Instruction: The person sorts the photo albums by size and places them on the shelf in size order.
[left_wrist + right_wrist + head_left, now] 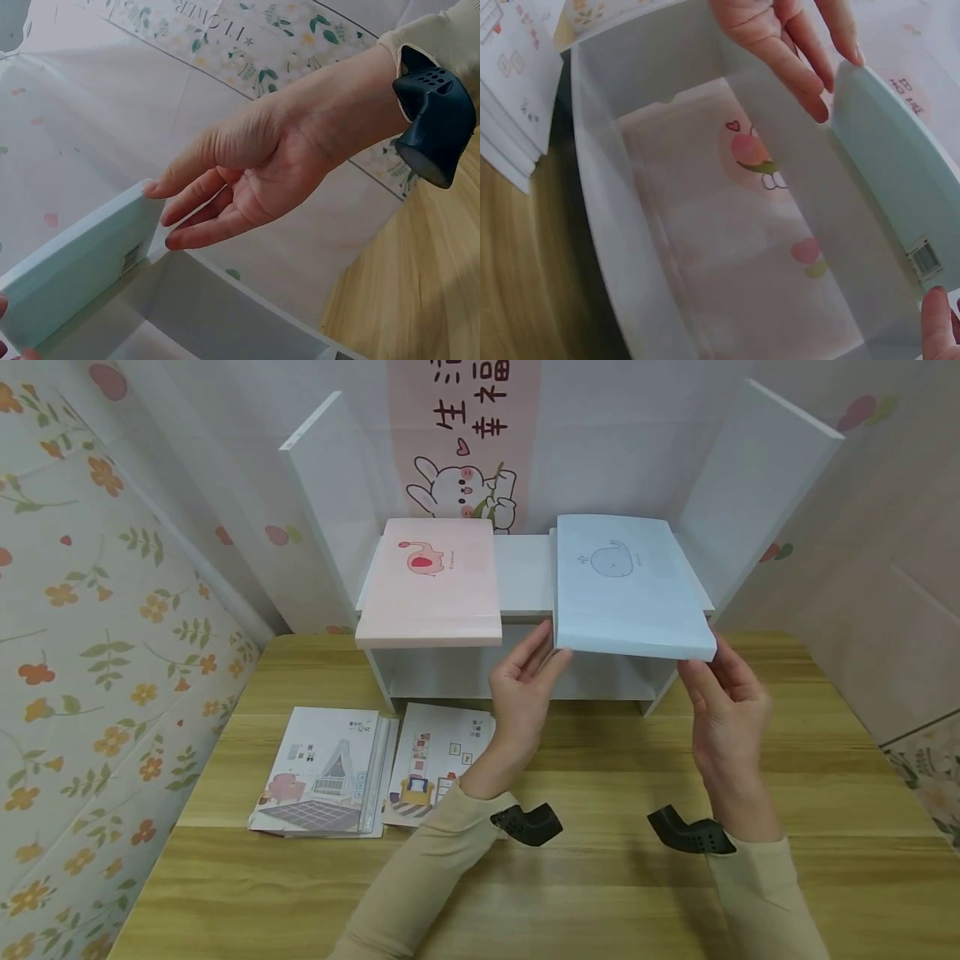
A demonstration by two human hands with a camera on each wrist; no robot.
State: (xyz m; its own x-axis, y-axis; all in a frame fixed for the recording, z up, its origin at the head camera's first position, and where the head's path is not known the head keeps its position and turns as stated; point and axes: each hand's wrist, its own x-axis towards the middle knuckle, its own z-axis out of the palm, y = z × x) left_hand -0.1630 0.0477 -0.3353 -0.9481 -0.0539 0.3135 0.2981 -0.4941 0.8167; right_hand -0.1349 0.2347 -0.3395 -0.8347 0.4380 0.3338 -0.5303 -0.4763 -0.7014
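A thick light blue book [622,585] with a whale drawing lies on the right of the white shelf's upper board, its front edge jutting out. My left hand [519,702] pinches its front left corner between thumb and fingers. At the front right corner, my right hand [727,718] grips it the same way. The left wrist view shows the right hand [262,161] with its thumb on the book's edge. In the right wrist view, the left hand [780,45] holds the book's far end, and a barcode label [925,259] shows on its underside.
Left of it, a pink book [435,593] with an elephant drawing overhangs the white shelf [525,572]. Tall side panels [757,477] rise at both ends. White illustrated books [322,768] lie in two piles on the wooden table [585,877], left of my left forearm.
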